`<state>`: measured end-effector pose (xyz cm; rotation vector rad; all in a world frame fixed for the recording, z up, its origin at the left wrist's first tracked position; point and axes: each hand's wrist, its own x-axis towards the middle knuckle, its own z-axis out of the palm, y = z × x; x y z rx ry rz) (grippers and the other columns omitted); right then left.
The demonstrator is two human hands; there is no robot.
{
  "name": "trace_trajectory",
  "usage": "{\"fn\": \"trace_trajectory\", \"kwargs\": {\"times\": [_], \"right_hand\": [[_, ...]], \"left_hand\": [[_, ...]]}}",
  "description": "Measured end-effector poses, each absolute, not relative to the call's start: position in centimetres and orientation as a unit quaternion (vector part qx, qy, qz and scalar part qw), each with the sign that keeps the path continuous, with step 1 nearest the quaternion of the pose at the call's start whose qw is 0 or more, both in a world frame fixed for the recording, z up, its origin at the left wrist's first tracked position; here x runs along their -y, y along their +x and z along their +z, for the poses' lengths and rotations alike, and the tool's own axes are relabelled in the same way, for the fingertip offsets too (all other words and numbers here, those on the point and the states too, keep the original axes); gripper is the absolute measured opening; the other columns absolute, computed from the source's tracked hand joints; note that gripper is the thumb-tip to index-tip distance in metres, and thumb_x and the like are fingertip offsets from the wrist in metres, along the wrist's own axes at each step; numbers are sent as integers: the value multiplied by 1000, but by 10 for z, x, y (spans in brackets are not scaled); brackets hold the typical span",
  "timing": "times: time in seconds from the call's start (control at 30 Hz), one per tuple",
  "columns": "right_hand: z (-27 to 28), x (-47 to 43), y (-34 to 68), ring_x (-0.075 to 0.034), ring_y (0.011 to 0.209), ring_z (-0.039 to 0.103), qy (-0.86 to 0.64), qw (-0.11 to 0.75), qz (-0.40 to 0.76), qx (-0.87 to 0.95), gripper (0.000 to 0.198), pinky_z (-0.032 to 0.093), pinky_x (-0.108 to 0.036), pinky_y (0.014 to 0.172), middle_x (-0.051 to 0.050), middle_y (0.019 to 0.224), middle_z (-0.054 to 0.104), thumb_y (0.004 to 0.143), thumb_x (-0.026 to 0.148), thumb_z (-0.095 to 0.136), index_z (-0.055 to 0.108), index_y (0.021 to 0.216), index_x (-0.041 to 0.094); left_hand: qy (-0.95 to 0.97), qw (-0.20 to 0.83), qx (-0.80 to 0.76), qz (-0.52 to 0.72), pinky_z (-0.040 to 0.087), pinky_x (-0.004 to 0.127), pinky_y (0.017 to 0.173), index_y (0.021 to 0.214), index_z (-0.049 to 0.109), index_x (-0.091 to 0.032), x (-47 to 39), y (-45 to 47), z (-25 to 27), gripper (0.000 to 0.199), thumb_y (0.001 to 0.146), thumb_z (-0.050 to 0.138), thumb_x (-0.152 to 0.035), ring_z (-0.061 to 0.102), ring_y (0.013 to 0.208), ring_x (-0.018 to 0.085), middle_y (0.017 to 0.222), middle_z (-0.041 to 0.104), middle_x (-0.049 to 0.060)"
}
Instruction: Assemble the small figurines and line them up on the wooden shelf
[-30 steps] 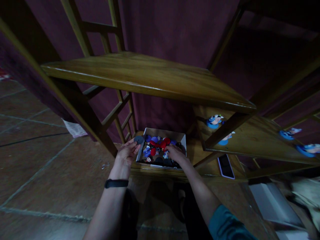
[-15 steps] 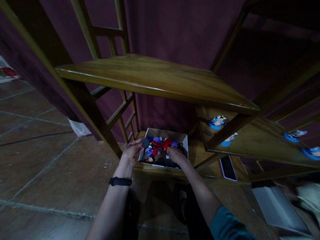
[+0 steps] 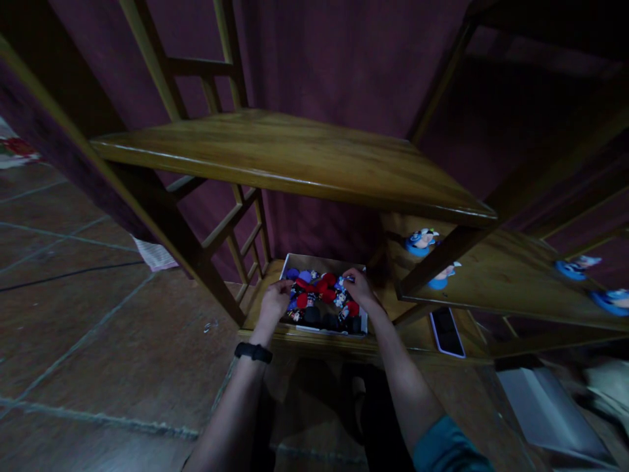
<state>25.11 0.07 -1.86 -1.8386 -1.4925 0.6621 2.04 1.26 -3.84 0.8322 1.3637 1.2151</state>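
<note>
2 bare hands are at a shallow rectangular box (image 3: 322, 263), apparently cardboard, pale along the rim and brown inside, which sits on the low wooden shelf (image 3: 259, 295). The left hand (image 3: 276, 300) reaches over the box's left edge, its fingers bent and drawn close together at the contents; whether they grip anything cannot be told. The right hand (image 3: 358, 288) dips in toward the back right corner, fingers narrowed almost to a pinch beside a small blue-and-white figurine (image 3: 341, 298); whether they hold something is too dim to tell. Rounded red pieces (image 3: 322, 287) lie crowded across the middle of the box, with smooth purple-blue discs (image 3: 305, 276) at the back left and dark rounded pieces (image 3: 312, 316) along the front. Just to the box's right, well past a slanting brace, a phone (image 3: 447, 332) with a pale purple rim and black screen lies flat. Overhead juts the upper shelf (image 3: 289, 154), a grained plank with a shiny front edge, meeting a squared wooden lattice (image 3: 243, 226) at the left. A purple curtain (image 3: 339, 72) hangs behind in soft folds. On the side shelf (image 3: 511, 275), 4 figurines on round blue bases (image 3: 419, 246) stand spread apart. A smooth black wristband (image 3: 253, 352) circles the left wrist.
</note>
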Motion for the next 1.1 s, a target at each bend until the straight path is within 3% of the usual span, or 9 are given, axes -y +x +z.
{"fn": "trace_trajectory", "kwargs": {"times": [0.17,0.33,0.6,0.73,0.9,1.1], "right_hand": [[-13,-1,246,-16,76,58,-631,484,397,458,25,46,-26,68,0,83,63,64,26,59,60,87,19],[-3,2,246,-16,80,59,-589,550,426,411,32,45,-27,72,0,85,65,57,27,66,64,88,22],[9,5,248,-16,81,60,-518,580,519,356,32,50,-27,67,-3,94,64,60,34,68,65,90,21],[13,8,244,-15,75,59,-513,577,528,352,35,51,-27,65,-2,89,62,60,35,69,64,91,21],[14,10,244,-13,65,55,-523,581,512,356,33,47,-23,51,-1,80,61,60,37,68,63,88,20],[20,16,242,-11,58,55,-455,606,574,310,30,45,-22,49,1,78,62,62,35,68,61,88,22]], "left_hand": [[496,389,-645,433,43,28,77,86,67,-22,-15,42,-41,29,63,59,-7,60,91,22,85,68,7],[638,217,-650,350,34,33,95,114,57,-13,-25,63,-48,37,79,44,-15,51,109,23,115,59,15],[690,129,-687,187,36,40,86,113,58,-16,-47,79,-58,35,81,44,-23,51,101,28,108,60,16],[688,84,-695,193,34,40,85,107,60,-16,-45,85,-57,33,79,43,-17,49,101,28,107,57,15],[698,146,-633,302,37,36,82,94,63,-17,-32,82,-38,26,75,47,-13,52,95,25,101,58,13],[519,464,-509,506,43,26,60,81,57,-17,-2,81,-18,15,66,58,-19,56,63,15,69,61,2]]}}
